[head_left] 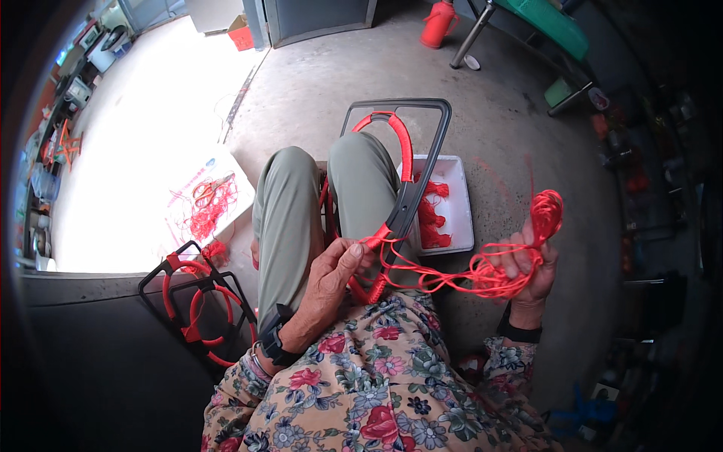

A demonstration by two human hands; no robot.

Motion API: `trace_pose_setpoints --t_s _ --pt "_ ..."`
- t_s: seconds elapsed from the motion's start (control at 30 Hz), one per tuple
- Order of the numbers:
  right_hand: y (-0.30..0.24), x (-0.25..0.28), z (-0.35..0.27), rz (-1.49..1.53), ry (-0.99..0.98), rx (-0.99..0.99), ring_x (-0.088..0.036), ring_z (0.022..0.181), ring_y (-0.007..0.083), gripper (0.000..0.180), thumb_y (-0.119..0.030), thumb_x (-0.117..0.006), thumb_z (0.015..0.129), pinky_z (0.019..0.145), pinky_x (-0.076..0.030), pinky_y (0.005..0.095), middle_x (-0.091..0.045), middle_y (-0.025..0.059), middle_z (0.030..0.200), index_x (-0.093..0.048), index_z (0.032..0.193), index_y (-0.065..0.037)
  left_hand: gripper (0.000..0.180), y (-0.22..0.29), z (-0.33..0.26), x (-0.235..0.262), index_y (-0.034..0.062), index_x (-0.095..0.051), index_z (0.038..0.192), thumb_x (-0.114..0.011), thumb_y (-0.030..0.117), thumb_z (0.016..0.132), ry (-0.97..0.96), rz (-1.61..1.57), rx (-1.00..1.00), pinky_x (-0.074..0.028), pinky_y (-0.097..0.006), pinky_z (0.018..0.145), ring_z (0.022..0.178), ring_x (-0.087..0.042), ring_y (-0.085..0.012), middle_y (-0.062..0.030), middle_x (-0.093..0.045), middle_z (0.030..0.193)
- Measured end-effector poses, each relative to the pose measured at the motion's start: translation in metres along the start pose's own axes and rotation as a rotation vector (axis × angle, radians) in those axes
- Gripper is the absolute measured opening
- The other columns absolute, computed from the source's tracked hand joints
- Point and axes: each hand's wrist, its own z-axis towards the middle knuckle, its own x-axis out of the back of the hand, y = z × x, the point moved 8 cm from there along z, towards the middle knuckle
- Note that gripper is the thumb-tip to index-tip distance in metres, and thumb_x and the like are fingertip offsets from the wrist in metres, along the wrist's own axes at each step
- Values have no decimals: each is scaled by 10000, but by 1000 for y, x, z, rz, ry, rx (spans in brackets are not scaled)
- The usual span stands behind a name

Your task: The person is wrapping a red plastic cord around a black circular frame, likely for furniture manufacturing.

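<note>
A black frame (444, 124) with a ring wrapped in red cord (404, 143) leans across my knees and lap. My left hand (337, 273) pinches the ring's near left part, where the red wrapping meets loose strands. Off to the right, my right hand (531, 264) is closed round a looped bundle of red cord (547, 215). Slack strands of this cord run from the bundle across to the ring. Part of the ring is hidden behind my legs and left hand.
A white box (465, 203) with red cord hanks stands right of my knees. Left lies a white tray (239, 188) with red cord and scissors (213, 188). Two more red-wrapped black frames (197, 297) rest beside my left leg. A red thermos (439, 26) stands far ahead.
</note>
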Motion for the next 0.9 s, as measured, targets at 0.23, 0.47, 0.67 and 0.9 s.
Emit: trace_pose_setpoints --t_s 0.23,0.47,0.67,0.9 --pt "4 179 -99 -571 598 -501 -450 477 87 173 -193 -613 884 459 -437 297 -448 -20 626 -471 883 -93 279 -20 -10 -23 11 -536 1157 -625 26 893 -262 -36 269 -471 -203 700 769 -576 -74 6 -612 857" --pt "95 84 -40 -276 469 -377 -428 449 65 174 -191 -605 891 430 -404 263 -447 -24 582 -580 988 -49 274 -25 -7 -25 4 -561 1138 -645 32 879 -280 -88 271 -491 -214 744 797 -622 -98 -13 -644 876" --pt "134 -6 -17 -424 197 -591 -472 451 93 236 -244 -631 875 438 -398 239 -484 -9 544 -561 754 -55 252 -23 -4 -29 4 -563 1107 -649 36 872 -255 -111 301 -500 -230 737 783 -622 -118 -40 -645 888" --pt "133 -21 -47 -779 -275 -262 -429 482 54 197 -246 -680 811 481 -379 232 -504 -27 560 -632 859 -62 323 -25 -4 -29 12 -523 1182 -622 -3 875 -268 -230 284 -491 -228 703 756 -609 -114 -22 -630 867"
